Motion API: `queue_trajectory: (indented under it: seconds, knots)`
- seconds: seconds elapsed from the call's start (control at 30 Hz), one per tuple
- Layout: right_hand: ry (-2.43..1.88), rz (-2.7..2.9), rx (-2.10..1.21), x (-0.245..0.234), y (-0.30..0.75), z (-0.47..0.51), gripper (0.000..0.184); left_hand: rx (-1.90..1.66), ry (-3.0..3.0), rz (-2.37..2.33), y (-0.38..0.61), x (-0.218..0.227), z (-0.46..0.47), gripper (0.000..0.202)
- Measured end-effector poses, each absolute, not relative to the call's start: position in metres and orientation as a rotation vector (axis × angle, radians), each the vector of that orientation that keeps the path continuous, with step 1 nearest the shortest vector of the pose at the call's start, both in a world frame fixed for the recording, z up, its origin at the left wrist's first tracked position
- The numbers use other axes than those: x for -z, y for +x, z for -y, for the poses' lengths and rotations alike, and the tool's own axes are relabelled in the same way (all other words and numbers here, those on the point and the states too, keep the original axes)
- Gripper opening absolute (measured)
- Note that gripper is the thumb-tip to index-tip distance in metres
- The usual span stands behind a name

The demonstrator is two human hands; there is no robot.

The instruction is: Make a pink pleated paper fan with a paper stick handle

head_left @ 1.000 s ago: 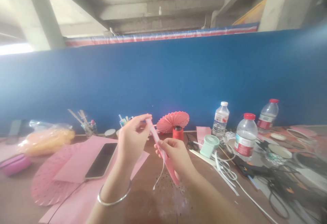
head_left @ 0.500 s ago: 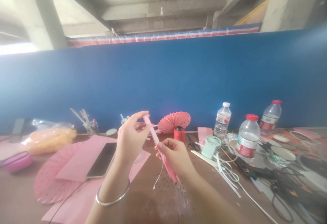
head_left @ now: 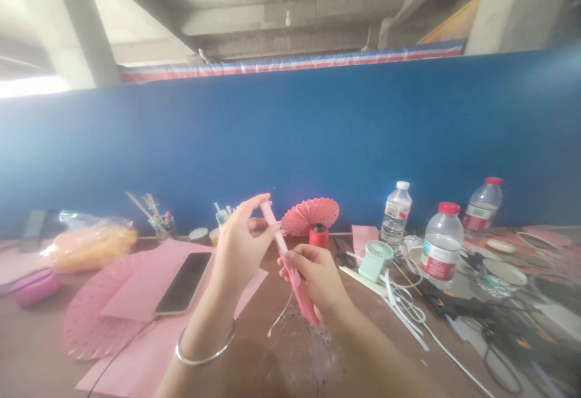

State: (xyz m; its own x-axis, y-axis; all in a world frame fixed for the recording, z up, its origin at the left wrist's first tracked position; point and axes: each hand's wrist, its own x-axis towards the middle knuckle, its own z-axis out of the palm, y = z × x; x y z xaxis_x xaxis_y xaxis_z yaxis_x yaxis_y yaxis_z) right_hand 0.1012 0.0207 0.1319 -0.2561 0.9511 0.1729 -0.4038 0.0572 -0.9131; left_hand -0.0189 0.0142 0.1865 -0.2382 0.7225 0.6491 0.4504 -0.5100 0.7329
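Both hands hold a narrow stack of folded pink paper (head_left: 303, 296), slanting from upper left to lower right above the table. My left hand (head_left: 242, 238) pinches its upper, paler end between thumb and fingers; a silver bangle (head_left: 206, 360) circles that wrist. My right hand (head_left: 318, 277) grips the stack about its middle with thumb and fingers. A thin white string (head_left: 280, 313) hangs from it near the right fingers. Just behind the hands, a pleated pink paper fan (head_left: 311, 215) stands spread beside a red spool (head_left: 319, 238).
A phone (head_left: 184, 283) lies on pink paper sheets (head_left: 136, 292) at left, near a bag of yellow material (head_left: 88, 247). To the right are a mint handheld fan (head_left: 376, 259), scissors (head_left: 344, 256), bottles (head_left: 441, 247), white strips and cables. A blue partition (head_left: 290, 132) rises behind.
The left hand and the upper end of the folded paper have shifted slightly right. The lower end has moved a little right too, and the string hangs slightly farther left.
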Motion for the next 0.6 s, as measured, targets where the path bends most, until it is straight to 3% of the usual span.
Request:
queue_trajectory:
  seconds: [0.23, 0.4, 0.6]
  knots:
    - [-0.602, 1.056, -1.548, -0.1323, 0.1002, -0.0204, 0.02, -1.834, 1.705, -1.295, -0.0163, -0.1858, -0.0169, 0.041]
    - [-0.614, 1.03, -1.536, -0.131, 0.0997, -0.0213, 0.019, -1.681, 1.846, -1.385, -0.0158, -0.183, -0.0169, 0.015]
    - [-0.567, 1.021, -1.502, -0.1279, 0.1003, -0.0247, 0.018, -1.511, 1.897, -1.429, -0.0164, -0.1822, -0.0142, 0.029]
